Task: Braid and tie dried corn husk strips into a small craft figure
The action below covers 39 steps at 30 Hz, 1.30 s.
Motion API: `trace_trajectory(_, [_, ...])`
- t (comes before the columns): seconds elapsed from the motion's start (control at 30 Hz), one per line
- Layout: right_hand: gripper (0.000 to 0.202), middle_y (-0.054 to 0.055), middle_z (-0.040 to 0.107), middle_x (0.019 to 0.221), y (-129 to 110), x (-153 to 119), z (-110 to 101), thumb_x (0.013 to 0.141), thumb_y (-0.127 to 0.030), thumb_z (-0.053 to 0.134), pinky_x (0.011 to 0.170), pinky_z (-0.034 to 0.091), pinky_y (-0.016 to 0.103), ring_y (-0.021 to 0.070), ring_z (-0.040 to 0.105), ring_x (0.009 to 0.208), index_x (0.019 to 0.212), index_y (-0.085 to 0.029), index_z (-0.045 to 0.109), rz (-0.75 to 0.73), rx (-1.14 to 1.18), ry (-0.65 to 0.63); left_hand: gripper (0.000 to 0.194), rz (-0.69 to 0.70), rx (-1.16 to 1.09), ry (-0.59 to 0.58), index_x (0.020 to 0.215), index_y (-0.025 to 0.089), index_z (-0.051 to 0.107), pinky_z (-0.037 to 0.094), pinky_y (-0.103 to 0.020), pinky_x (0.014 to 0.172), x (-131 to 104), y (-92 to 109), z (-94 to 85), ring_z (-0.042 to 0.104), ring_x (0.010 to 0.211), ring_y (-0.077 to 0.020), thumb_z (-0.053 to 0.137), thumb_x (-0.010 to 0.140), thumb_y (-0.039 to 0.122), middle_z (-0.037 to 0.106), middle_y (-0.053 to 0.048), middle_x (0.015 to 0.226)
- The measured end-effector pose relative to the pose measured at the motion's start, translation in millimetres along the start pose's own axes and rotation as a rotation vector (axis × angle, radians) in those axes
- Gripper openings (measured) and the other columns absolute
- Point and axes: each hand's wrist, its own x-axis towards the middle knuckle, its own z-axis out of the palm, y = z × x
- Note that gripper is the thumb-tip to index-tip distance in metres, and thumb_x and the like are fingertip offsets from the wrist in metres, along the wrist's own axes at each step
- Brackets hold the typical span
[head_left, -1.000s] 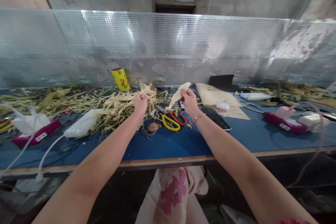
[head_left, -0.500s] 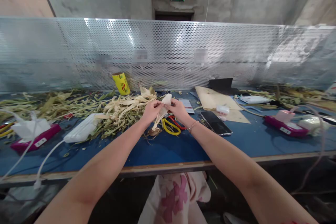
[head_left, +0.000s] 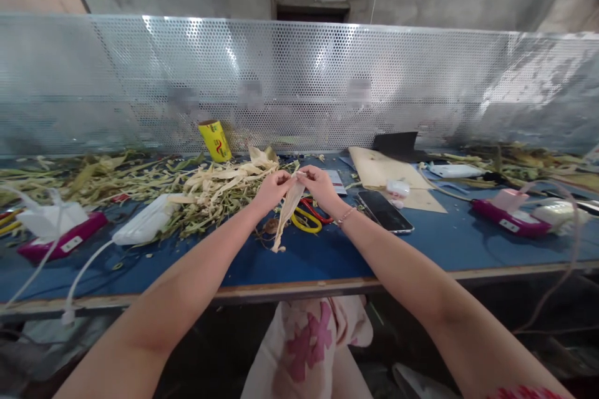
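Observation:
A pale, dry, husk-like leaf [head_left: 289,202] hangs between my hands over the blue table, its narrow end pointing down. My left hand [head_left: 272,189] pinches its top edge from the left. From the right, my right hand [head_left: 318,184] grips the same edge, fingertips near those of the left. Scissors with yellow handles [head_left: 307,220] and a red-handled tool [head_left: 316,206] lie just below my right hand. To the left of my hands is a heap of dried leaves and stalks [head_left: 219,187].
A phone [head_left: 385,211] and brown card [head_left: 384,169] lie to the right. Purple power strips [head_left: 510,222] and a white adapter [head_left: 146,221] sit near the front. A yellow roll [head_left: 215,141] stands before the perforated metal screen [head_left: 299,62].
The leaf, which pointed up above my fingers, now hangs below them. The whole view has shifted slightly, with the scene sitting higher in the picture.

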Motion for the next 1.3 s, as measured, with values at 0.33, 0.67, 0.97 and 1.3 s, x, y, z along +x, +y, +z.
trace_trajectory(0.33, [0.022,-0.001,0.051,0.057,-3.5,-3.8,-2.3,0.07,-0.04,0.05,0.053,0.043,0.025,0.0111,0.048,0.053,0.065,-0.019,0.054,-0.062,-0.156,-0.002,0.008,-0.022,0.058,0.03,0.062,0.016,0.053,0.039,-0.024,0.061,5.0,2.0,-6.4,0.049,0.056,-0.0101,0.054,0.067,0.023,0.054,0.002,0.057])
trace_trajectory(0.67, [0.031,0.0,0.055,0.056,-5.8,-7.8,-0.4,0.076,-0.042,0.042,0.054,0.041,0.025,0.0125,0.052,0.052,0.061,-0.018,0.056,-0.063,-0.26,-0.053,0.008,0.035,0.361,0.065,0.06,0.018,0.049,0.036,-0.026,0.06,6.7,-0.7,-11.2,0.047,0.059,-0.0135,0.049,0.059,0.01,0.052,0.001,0.058])
trace_trajectory(0.97, [0.03,0.005,0.055,0.052,-23.7,-9.1,-17.2,0.072,-0.033,0.047,0.054,0.034,0.028,0.0163,0.052,0.055,0.047,-0.018,0.052,-0.023,-0.984,-0.309,0.018,0.129,0.535,0.185,0.06,0.02,0.044,0.034,-0.028,0.065,6.8,-6.0,-14.9,0.048,0.066,-0.018,0.037,0.076,0.015,0.048,-0.002,0.062])
trace_trajectory(1.3, [0.032,0.017,0.067,0.08,-23.6,-23.0,-8.0,0.064,-0.034,0.049,0.05,0.037,0.027,0.0237,0.062,0.07,0.078,-0.012,0.067,0.116,-1.363,-0.64,0.027,-0.032,0.78,0.156,0.08,0.02,0.058,0.032,-0.026,0.058,10.0,-14.1,-26.1,0.054,0.062,-0.0199,0.035,0.084,0.033,0.053,-0.005,0.06])
